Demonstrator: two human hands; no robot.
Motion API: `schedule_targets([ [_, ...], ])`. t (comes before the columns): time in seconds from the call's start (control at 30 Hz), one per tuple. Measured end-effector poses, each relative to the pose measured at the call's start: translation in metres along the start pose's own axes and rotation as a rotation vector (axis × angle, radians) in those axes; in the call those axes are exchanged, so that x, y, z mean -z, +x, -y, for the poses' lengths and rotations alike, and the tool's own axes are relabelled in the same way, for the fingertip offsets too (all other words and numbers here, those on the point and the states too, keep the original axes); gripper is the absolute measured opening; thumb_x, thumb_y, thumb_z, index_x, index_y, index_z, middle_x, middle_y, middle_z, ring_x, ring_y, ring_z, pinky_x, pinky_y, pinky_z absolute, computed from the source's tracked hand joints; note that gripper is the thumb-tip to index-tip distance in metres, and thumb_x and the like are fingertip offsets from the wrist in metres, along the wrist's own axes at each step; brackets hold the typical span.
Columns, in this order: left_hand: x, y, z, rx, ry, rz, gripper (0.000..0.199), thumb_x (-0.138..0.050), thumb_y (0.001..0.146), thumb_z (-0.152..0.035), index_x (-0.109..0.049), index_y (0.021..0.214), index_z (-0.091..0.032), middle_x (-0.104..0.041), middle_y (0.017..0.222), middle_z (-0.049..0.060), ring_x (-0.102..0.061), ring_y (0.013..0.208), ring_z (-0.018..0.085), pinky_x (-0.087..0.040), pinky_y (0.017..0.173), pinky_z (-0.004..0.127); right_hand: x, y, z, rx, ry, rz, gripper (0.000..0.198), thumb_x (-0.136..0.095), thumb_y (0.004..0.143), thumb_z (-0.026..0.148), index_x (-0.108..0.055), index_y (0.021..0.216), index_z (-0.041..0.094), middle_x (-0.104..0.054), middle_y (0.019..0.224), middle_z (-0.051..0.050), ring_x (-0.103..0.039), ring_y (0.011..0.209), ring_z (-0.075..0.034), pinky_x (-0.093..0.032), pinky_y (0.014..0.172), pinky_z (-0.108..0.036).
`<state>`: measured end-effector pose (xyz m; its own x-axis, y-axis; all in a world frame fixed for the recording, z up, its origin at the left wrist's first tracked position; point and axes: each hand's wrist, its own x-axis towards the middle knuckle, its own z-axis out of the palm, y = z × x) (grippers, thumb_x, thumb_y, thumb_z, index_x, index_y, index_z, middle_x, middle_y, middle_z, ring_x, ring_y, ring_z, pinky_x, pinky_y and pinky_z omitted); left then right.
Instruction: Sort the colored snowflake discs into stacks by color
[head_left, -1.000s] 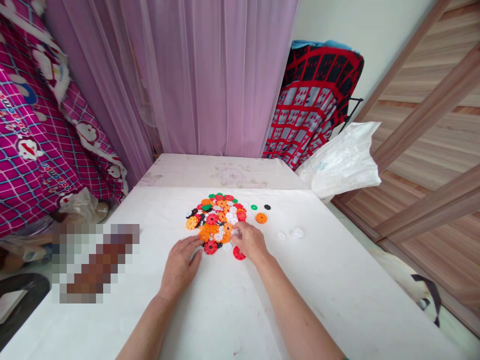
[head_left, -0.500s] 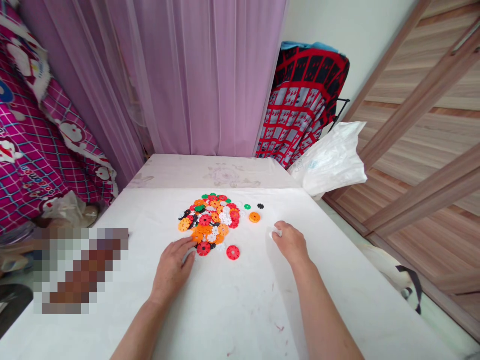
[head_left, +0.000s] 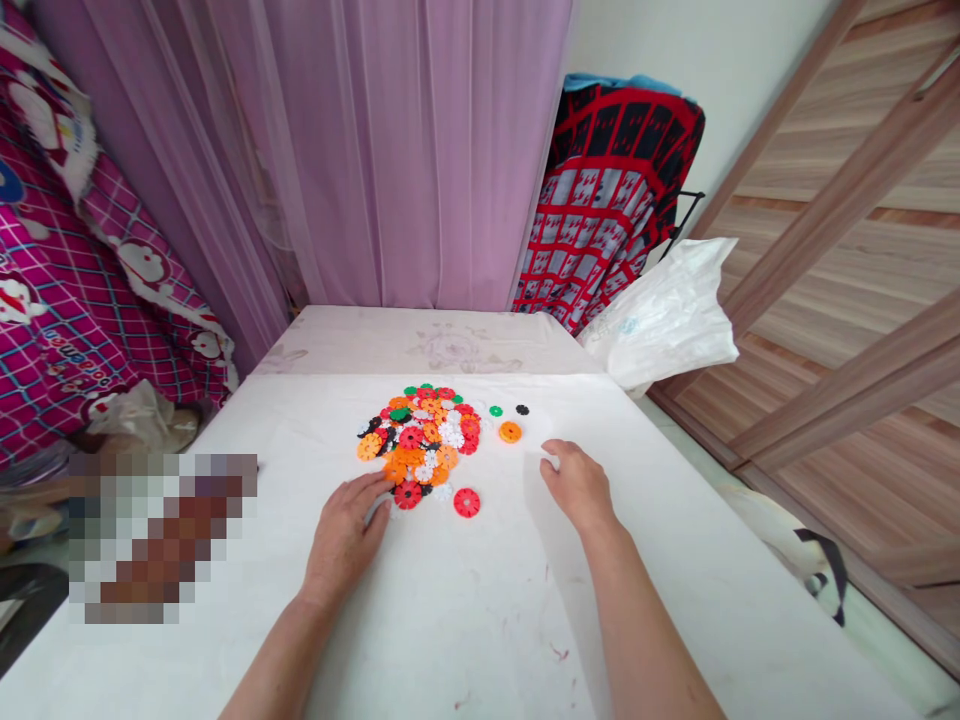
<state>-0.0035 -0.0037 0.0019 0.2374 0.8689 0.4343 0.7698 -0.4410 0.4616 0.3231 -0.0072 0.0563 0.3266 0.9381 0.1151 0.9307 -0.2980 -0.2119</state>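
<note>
Flower-shaped plastic discs with notched rims, in red, orange, white, green and black, lie in a loose pile (head_left: 429, 437) on the white-covered table. My left hand (head_left: 347, 525) rests at the pile's near left edge, fingers stretched over the orange discs (head_left: 396, 470) and thumb apart. To the right of the pile, my right hand (head_left: 576, 482) hovers low over the cloth, thumb and forefinger parted; I make out no disc between them. A red disc (head_left: 466, 502), an orange disc (head_left: 510, 432), a green disc (head_left: 496, 411) and a black disc (head_left: 523, 409) lie separately.
A white plastic bag (head_left: 664, 315) hangs at the table's far right corner. Purple curtains (head_left: 397, 150) close off the back, and a red-and-black patterned cloth (head_left: 585, 210) drapes beside them. Wooden doors (head_left: 847, 300) stand at the right.
The white disc seen between my right fingertips is no longer visible there, and that hand has shifted slightly left with its forefinger further out. My left hand has stayed at the pile.
</note>
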Motion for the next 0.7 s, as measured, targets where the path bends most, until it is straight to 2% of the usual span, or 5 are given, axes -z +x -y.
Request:
schedule_targets([
  [0.1,0.001,0.001,-0.001,-0.001,0.012,0.003,0.032,-0.046,0.088,-0.035,-0.070,0.107,-0.025,-0.070,0.116,0.007,-0.064,0.105,0.025,-0.051,0.094,0.045,-0.002,-0.010,0.025,0.130,0.119,0.022,0.024,-0.050,0.086,0.021,-0.067,0.103,0.026,-0.067,0.108,-0.001,-0.062,0.077,-0.013,-0.041,0.073,-0.026],
  [0.2,0.002,0.001,-0.002,-0.003,0.015,0.009,0.032,-0.046,0.088,-0.034,-0.070,0.107,-0.024,-0.070,0.116,0.007,-0.064,0.105,0.024,-0.051,0.094,0.045,-0.009,-0.025,0.059,0.291,0.210,0.089,0.018,-0.053,0.085,0.024,-0.068,0.096,0.026,-0.069,0.101,0.000,-0.062,0.089,-0.016,-0.041,0.076,-0.025],
  [0.3,0.003,0.001,-0.002,-0.004,0.010,0.008,0.032,-0.046,0.088,-0.034,-0.069,0.108,-0.024,-0.069,0.116,0.007,-0.064,0.106,0.024,-0.051,0.095,0.044,-0.016,-0.038,0.087,0.399,0.187,0.118,0.015,-0.059,0.082,0.030,-0.068,0.093,0.025,-0.070,0.099,-0.001,-0.059,0.097,-0.020,-0.040,0.081,-0.029],
  [0.47,0.002,0.001,0.000,-0.009,0.011,0.011,0.031,-0.046,0.088,-0.034,-0.070,0.107,-0.025,-0.069,0.117,0.007,-0.063,0.107,0.024,-0.051,0.094,0.044,-0.024,-0.045,0.109,0.439,0.074,0.144,0.019,-0.062,0.079,0.033,-0.066,0.093,0.021,-0.070,0.095,-0.006,-0.057,0.096,-0.023,-0.040,0.081,-0.033],
  [0.7,0.001,0.001,0.000,-0.005,0.013,0.012,0.032,-0.046,0.088,-0.034,-0.069,0.107,-0.025,-0.069,0.116,0.006,-0.063,0.107,0.025,-0.050,0.094,0.045,-0.034,-0.043,0.113,0.414,0.103,0.153,0.020,-0.059,0.077,0.024,-0.064,0.096,0.021,-0.069,0.096,-0.005,-0.058,0.095,-0.021,-0.038,0.082,-0.032],
])
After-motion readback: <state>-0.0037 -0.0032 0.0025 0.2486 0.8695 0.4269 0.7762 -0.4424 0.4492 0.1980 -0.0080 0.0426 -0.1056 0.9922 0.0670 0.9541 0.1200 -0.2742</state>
